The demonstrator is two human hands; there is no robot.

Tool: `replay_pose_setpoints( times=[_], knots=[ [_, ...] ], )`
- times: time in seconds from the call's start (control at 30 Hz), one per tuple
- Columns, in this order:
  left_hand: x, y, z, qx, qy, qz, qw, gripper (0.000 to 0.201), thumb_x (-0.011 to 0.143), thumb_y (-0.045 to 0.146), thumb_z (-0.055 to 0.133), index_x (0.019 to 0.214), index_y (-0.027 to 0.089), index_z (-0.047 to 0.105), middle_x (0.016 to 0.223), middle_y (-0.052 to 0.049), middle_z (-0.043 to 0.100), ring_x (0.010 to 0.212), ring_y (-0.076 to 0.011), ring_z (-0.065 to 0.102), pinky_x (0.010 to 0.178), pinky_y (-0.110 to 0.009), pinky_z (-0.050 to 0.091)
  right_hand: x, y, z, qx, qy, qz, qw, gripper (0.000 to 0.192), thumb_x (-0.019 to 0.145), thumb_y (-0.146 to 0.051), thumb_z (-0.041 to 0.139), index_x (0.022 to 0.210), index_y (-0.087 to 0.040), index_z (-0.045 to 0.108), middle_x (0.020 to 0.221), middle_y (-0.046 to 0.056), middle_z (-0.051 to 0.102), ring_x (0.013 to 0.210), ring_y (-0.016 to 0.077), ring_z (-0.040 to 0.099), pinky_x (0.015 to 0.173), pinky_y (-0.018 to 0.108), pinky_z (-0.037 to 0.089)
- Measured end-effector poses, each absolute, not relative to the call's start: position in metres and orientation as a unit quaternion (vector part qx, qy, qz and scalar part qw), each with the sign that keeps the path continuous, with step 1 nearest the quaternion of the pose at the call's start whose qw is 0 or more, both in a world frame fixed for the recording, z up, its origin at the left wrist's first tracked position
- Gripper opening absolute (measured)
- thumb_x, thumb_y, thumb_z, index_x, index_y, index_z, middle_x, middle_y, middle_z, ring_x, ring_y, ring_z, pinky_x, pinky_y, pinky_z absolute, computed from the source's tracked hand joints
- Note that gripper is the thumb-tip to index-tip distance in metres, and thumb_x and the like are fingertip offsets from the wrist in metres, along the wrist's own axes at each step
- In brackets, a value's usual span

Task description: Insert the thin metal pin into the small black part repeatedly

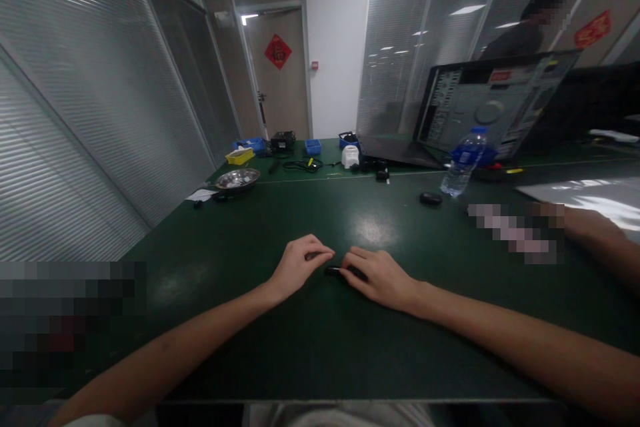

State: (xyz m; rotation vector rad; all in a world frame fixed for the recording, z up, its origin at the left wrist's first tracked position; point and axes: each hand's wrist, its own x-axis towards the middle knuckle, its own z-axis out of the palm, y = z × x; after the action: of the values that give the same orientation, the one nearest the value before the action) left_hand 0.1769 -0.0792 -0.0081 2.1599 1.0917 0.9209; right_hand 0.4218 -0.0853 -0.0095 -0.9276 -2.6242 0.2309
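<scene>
Currently both hands meet mid-bench (260, 353): left hand (299, 261) curled, fingertips pinched toward a small black part (334, 271) lying on the green surface, right hand (379, 275) closed over its other end, so each hand grips one end of it. Behind them sit a black oval object (431, 198), a water bottle (463, 161) and an open computer case (493, 110). Far left end: metal bowl (237, 179), yellow bin (240, 156), blue bins (313, 146); another person's forearm (597, 235) rests at right.

Open mat (280, 347) around both hands; ahead, black puck (431, 198) and bottle (463, 161) to right, steel bowl (238, 179) far left.
</scene>
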Motion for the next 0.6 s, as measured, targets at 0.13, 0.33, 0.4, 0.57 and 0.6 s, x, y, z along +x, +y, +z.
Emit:
replay_pose_setpoints(
  times=[0.13,0.33,0.4,0.57,0.6],
  knots=[
    [0.173,-0.071,-0.012,0.846,0.379,0.290,0.238,0.021,0.098,0.028,0.061,0.105,0.022,0.080,0.101,-0.006,0.068,0.094,-0.0193,0.063,0.084,-0.031,0.049,0.422,-0.085,-0.011,-0.326,-0.925,0.077,0.177,0.022,0.106,-0.034,0.046,0.110,-0.020,0.062,0.100,0.004,0.063,0.078,0.0143,0.060,0.066,0.026,0.042],
    [0.170,-0.086,-0.011,0.868,0.373,0.258,0.202,0.036,0.101,0.013,0.045,0.122,0.024,0.072,0.118,-0.008,0.065,0.110,-0.0214,0.058,0.097,-0.037,0.049,0.423,-0.086,-0.010,-0.330,-0.925,0.064,0.176,0.022,0.106,-0.035,0.047,0.111,-0.021,0.063,0.099,0.004,0.064,0.077,0.0146,0.060,0.065,0.026,0.041],
    [0.171,-0.092,-0.007,0.860,0.379,0.270,0.210,0.038,0.099,0.011,0.046,0.125,0.024,0.069,0.121,-0.007,0.065,0.112,-0.0215,0.058,0.100,-0.038,0.048,0.423,-0.086,-0.011,-0.329,-0.925,0.063,0.180,0.022,0.106,-0.034,0.047,0.111,-0.021,0.063,0.099,0.004,0.064,0.078,0.0148,0.061,0.066,0.026,0.042],
    [0.176,-0.098,0.000,0.879,0.347,0.257,0.204,0.026,0.094,0.027,0.065,0.120,0.024,0.070,0.123,-0.008,0.066,0.118,-0.0249,0.056,0.106,-0.042,0.045,0.423,-0.087,-0.012,-0.328,-0.926,0.062,0.180,0.022,0.106,-0.035,0.047,0.111,-0.020,0.063,0.101,0.004,0.064,0.080,0.0152,0.062,0.067,0.027,0.042],
    [0.176,-0.097,0.000,0.880,0.344,0.257,0.202,0.024,0.095,0.029,0.066,0.117,0.024,0.071,0.123,-0.008,0.066,0.119,-0.0250,0.056,0.107,-0.043,0.045,0.422,-0.088,-0.012,-0.327,-0.926,0.060,0.177,0.022,0.106,-0.035,0.047,0.112,-0.020,0.063,0.101,0.004,0.065,0.080,0.0151,0.062,0.066,0.027,0.042]
  ],
)
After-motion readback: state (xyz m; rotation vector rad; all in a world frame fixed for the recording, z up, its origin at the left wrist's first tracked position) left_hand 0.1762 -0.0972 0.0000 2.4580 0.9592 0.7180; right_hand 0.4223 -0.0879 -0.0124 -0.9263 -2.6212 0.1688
